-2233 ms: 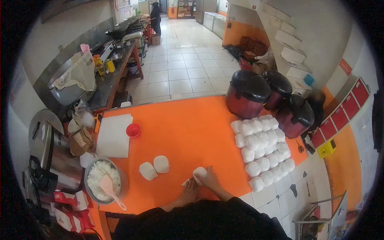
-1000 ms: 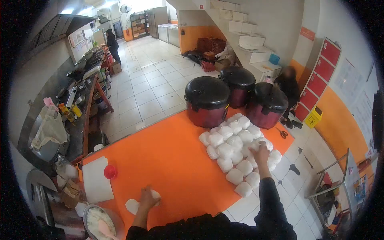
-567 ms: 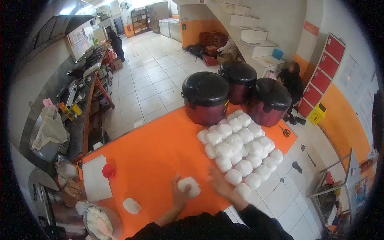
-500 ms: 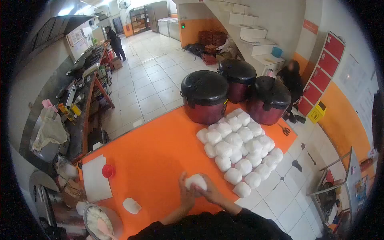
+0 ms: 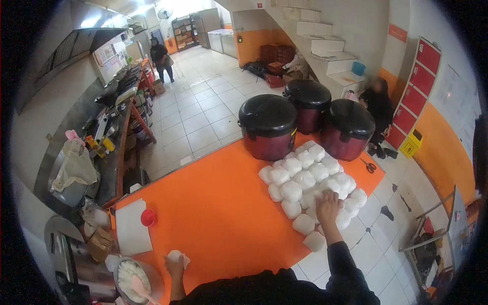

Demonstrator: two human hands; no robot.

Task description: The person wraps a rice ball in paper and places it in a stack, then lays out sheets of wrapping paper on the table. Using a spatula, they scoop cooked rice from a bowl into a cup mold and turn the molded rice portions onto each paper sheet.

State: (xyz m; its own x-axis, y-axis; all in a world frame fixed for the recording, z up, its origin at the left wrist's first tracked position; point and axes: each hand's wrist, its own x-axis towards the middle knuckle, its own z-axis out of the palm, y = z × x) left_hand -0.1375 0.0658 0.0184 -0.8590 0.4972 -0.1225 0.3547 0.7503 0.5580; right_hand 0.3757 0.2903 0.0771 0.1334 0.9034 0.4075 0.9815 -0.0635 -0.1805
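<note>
My right hand (image 5: 329, 207) is over the pile of white wrapped bundles (image 5: 305, 179), its fingers curled down around one bundle that it mostly hides. At the lower left of the orange table (image 5: 218, 203), my left hand (image 5: 175, 268) holds a thin white wrapper (image 5: 179, 257), fingers closed on it. Beside that hand stands a metal pot (image 5: 158, 284) of white food that looks like rice (image 5: 131, 274), with a pink paddle (image 5: 138, 285) stuck in it.
Behind the bundles stand three dark red rice cookers (image 5: 268, 127) with black lids. Scissors (image 5: 370, 166) lie near the right table edge. A red cup (image 5: 148, 217) rests by a white sheet (image 5: 133, 229). One person (image 5: 161, 60) stands in the aisle; another (image 5: 377, 104) sits by red lockers (image 5: 416, 81).
My hands have parted from around a white bundle. The right went to the pile; the left moved to the wrapper on the table. The far person turned and came nearer.
</note>
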